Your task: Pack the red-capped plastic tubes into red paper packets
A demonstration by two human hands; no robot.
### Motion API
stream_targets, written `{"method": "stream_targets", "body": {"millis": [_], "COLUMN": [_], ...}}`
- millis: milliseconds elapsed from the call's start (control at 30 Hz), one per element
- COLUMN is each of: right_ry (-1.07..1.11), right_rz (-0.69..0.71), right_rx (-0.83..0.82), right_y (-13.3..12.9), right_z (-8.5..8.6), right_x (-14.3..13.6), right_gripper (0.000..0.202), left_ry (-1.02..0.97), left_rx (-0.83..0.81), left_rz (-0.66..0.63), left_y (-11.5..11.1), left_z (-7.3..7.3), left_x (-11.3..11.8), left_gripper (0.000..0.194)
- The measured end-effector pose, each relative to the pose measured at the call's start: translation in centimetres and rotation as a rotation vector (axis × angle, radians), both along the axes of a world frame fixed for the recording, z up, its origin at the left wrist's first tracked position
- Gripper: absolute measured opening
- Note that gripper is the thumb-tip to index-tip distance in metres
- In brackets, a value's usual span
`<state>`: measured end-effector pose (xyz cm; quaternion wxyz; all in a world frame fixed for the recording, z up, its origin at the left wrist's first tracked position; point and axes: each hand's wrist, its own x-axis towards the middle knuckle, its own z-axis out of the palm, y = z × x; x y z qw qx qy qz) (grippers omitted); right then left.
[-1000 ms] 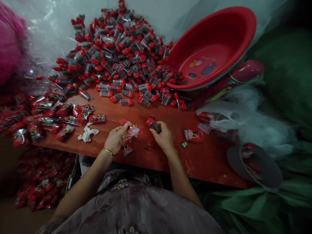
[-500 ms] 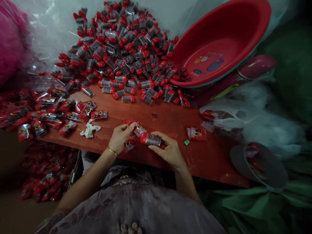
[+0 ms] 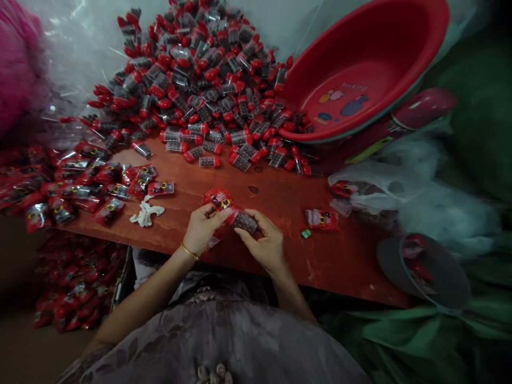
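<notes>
My left hand (image 3: 200,230) pinches a small red printed plastic packet (image 3: 220,197) near its open end. Held in the fingers of my right hand (image 3: 267,245) is a clear tube with dark contents (image 3: 245,222). The tube's red-capped end sits at the packet's mouth, under my left thumb; how far inside it reaches is hard to tell. Below my left hand, another piece of clear and red packaging (image 3: 214,242) lies partly covered on the table. Both hands are just above the front part of the reddish wooden table (image 3: 288,192).
A large heap of red-capped tubes (image 3: 208,101) covers the back, against a tilted red basin (image 3: 360,69). Filled packets (image 3: 108,176) lie at left beside a crumpled white scrap (image 3: 147,213). To the right are a flat packet (image 3: 321,219), plastic bags (image 3: 432,202) and a grey container (image 3: 440,277).
My right hand has moved left with the tube, bringing its red cap from beside the packet into the packet's mouth. My left thumb now overlaps the cap end.
</notes>
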<state>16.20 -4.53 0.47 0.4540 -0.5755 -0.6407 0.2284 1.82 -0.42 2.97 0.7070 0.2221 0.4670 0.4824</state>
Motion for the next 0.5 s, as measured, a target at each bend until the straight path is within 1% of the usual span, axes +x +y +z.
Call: {"method": "stream_targets", "body": {"millis": [67, 167, 233, 333, 433, 500], "right_ry": [-0.054, -0.101, -0.122, -0.133, -0.13, -0.102], "right_rz": [-0.043, -0.107, -0.107, -0.081, -0.074, -0.08], "right_rx": [0.047, 0.101, 0.122, 0.122, 0.115, 0.103], "right_y": [0.2, 0.7, 0.8, 0.7, 0.5, 0.5], "right_z": [0.0, 0.1, 0.2, 0.3, 0.3, 0.3], "right_x": [-0.7, -1.5, -1.8, -1.8, -2.0, -2.5], "right_gripper": [0.032, 0.029, 0.029, 0.03, 0.03, 0.028], "left_ry": [0.0, -0.026, -0.039, 0.018, 0.062, 0.042], "left_rx": [0.016, 0.061, 0.083, 0.107, 0.103, 0.103], "left_rz": [0.019, 0.01, -0.006, -0.021, 0.021, 0.046], "left_y": [-0.3, -0.8, -1.1, -0.9, -0.3, 0.0], "left_z": [-0.3, -0.8, -1.1, -1.3, -1.2, -1.0], "left_x": [0.4, 1.1, 1.3, 1.0, 0.7, 0.8], "left_gripper": [0.041, 0.037, 0.038, 0.032, 0.038, 0.038]}}
